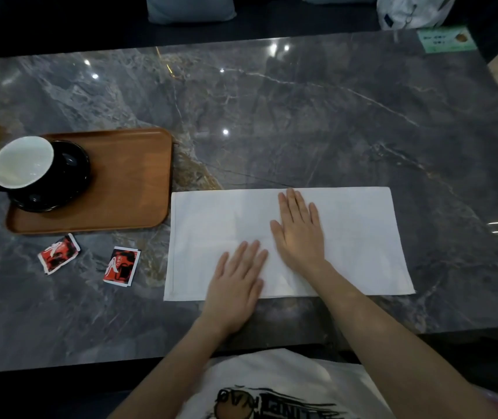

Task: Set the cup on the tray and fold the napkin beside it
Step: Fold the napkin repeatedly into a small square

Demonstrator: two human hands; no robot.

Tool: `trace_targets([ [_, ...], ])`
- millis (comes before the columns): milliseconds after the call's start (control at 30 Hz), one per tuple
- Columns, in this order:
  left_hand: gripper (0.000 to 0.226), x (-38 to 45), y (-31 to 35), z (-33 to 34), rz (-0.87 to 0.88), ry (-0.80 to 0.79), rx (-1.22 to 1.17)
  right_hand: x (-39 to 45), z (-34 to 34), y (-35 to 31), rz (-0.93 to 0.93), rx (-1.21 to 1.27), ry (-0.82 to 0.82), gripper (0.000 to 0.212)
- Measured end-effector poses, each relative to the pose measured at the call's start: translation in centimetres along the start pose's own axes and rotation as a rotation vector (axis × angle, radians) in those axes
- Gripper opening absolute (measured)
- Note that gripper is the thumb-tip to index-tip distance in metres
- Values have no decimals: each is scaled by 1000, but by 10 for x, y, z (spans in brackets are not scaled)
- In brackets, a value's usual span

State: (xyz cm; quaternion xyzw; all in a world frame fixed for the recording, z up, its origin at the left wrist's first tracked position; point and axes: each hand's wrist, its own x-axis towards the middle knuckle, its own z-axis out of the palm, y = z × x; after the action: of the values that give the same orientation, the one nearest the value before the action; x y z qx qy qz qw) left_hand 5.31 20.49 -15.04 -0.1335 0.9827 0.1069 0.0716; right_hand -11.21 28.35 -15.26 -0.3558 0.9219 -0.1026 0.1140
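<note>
While two hands, left (pixel 235 278) and right (pixel 299 229), press flat on one napkin (pixel 362 237): one cup (pixel 22 163), one tray (pixel 126 182), two packets (pixel 58 253).

A dark grey marble-patterned table (pixel 317 116) with pale veins carries everything. On its left side lies a brown wooden rectangular tray (pixel 132 182) with rounded corners. Just right of it, at the near middle, a white rectangular cloth napkin (pixel 362 237) lies flat. Two small red-and-white packets (pixel 58 253) (pixel 122 266) lie near the tray's near edge. A green card (pixel 445 39) sits at the far right corner.
</note>
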Motion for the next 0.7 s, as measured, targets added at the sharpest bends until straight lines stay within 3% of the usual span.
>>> trace_targets([
  [167, 60, -15, -50, -6, -288, 49, -20, -1, 0, 0, -1, 6, -17, 73],
  [333, 67, 9, -42, -28, -361, 33, -123, -2, 3, 1, 7, 17, 1, 69],
  [467, 73, 48, -42, -36, -263, 35, -77, 0, 1, 1, 2, -1, -13, 69],
  [600, 72, 72, -63, -38, -437, 86, -113, -1, 1, 1, 1, -1, -22, 70],
  [700, 67, 80, -65, -42, -562, -4, -120, -2, 0, 0, 5, -10, -27, 68],
])
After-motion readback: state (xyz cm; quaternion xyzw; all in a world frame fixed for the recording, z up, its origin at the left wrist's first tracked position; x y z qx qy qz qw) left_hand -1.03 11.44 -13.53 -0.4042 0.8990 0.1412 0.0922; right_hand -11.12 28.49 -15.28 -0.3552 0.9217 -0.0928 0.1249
